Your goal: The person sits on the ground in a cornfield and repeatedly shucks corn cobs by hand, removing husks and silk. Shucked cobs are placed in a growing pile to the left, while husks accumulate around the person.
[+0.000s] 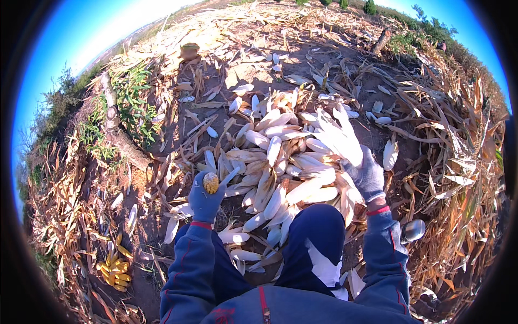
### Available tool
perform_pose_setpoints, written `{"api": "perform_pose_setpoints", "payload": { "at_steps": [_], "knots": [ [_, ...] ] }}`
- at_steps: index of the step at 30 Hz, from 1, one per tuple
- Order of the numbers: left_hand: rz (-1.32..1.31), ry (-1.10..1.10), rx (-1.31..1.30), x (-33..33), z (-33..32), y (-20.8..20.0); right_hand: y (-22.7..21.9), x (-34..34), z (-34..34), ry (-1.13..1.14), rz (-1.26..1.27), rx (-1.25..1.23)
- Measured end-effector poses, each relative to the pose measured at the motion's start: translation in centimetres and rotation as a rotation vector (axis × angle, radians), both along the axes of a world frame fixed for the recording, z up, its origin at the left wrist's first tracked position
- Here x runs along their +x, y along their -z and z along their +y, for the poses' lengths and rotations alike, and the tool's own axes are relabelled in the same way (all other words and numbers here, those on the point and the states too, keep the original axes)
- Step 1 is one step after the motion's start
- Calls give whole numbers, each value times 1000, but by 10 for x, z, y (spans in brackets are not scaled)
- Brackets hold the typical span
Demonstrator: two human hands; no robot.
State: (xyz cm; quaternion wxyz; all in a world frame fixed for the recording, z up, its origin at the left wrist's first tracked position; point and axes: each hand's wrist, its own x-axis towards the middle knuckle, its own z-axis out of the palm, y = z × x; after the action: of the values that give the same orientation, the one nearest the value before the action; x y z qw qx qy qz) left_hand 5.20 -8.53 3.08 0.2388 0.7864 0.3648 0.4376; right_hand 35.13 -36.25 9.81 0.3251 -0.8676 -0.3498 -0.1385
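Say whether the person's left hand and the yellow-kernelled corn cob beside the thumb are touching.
Touching: the head view shows the gloved left hand gripping the corn cob, its kernelled end lying against the glove with no gap between.

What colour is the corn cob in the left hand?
The corn cob is yellow, seen best in the head view.

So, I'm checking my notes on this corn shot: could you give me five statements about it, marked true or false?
1. The left hand holds a cob with kernels showing. True.
2. The right hand is bare. False: it is gloved.
3. The yellow cobs lie to the person's right. False: the yellow cobs lie to the left.
4. The right hand touches pale husk leaves. True.
5. The sky is overcast. False: it is blue.
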Motion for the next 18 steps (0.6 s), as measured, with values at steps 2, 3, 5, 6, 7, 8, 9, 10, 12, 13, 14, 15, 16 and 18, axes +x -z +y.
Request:
{"api": "perform_pose_setpoints", "payload": {
  "at_steps": [2,3,5,6,7,8,9,10,12,13,14,15,16,18],
  "knots": [
    [-39,6,-22,-8,-1,-2,25,26,-108,411,41,-269],
    [-51,21,-34,-13,-1,-4,26,26,-159,624,94,-355],
    [-50,76,-30,-13,-5,-8,55,21,-292,997,112,-531],
    [-30,82,-15,-20,-8,-10,57,6,-331,1161,215,-638],
    [-10,87,0,-26,-9,-11,58,-16,-366,1312,335,-731],
    [27,105,167,-14,-14,-17,45,-50,-380,1502,471,-734],
    [37,128,194,-6,-16,-17,70,-60,-441,1609,400,-758],
    [67,132,226,-7,-17,-17,72,-75,-447,1615,333,-766],
    [133,79,243,-24,-19,-25,89,-57,-451,1433,153,-656],
    [106,84,249,-28,-20,-33,108,-45,-460,1316,116,-629],
    [121,50,273,-30,-21,-41,119,-37,-451,1230,82,-528],
    [141,7,293,-41,-19,-47,115,-21,-416,1133,48,-432],
    [158,-19,308,-55,-16,-55,105,-16,-373,901,59,-240],
    [215,-97,332,-84,-7,-68,102,-3,-297,689,244,37]
  ]
}}
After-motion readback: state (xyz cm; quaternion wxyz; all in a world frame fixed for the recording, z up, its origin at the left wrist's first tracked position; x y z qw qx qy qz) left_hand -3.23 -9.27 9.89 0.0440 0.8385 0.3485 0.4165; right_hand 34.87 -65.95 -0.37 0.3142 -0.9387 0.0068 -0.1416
